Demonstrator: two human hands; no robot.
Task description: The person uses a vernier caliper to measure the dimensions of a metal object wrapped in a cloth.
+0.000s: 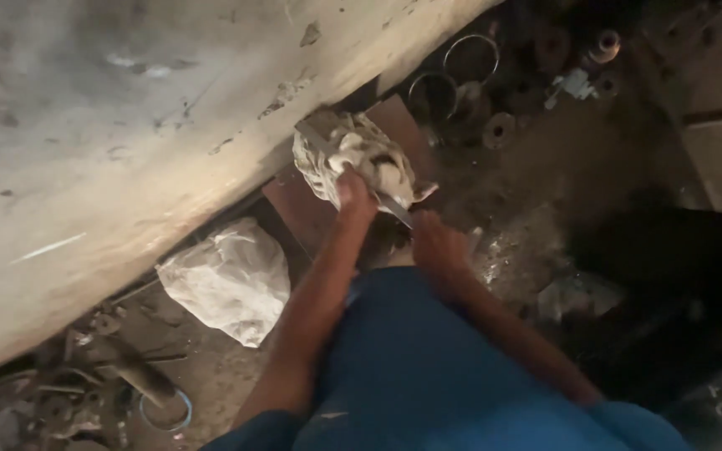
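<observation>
From the head camera, the left hand [353,190] is closing around a crumpled, dirty whitish cloth rag [353,159] over a brown flat board [311,209]. The right hand [438,244] is gripping a thin metal blade [394,210] whose tip is meeting the rag. Wiping away from the edge, with the fingers behind the cloth, looks safest.

Crumpled white plastic bag [229,280] on dirt floor, metal rings [470,52], grey concrete slab [127,125], blue ring [165,411]

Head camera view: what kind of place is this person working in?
Probably a cluttered metal or repair workshop. Metal rings and round machine parts lie on a dirty floor, while the left hand grips a grimy rag.
</observation>
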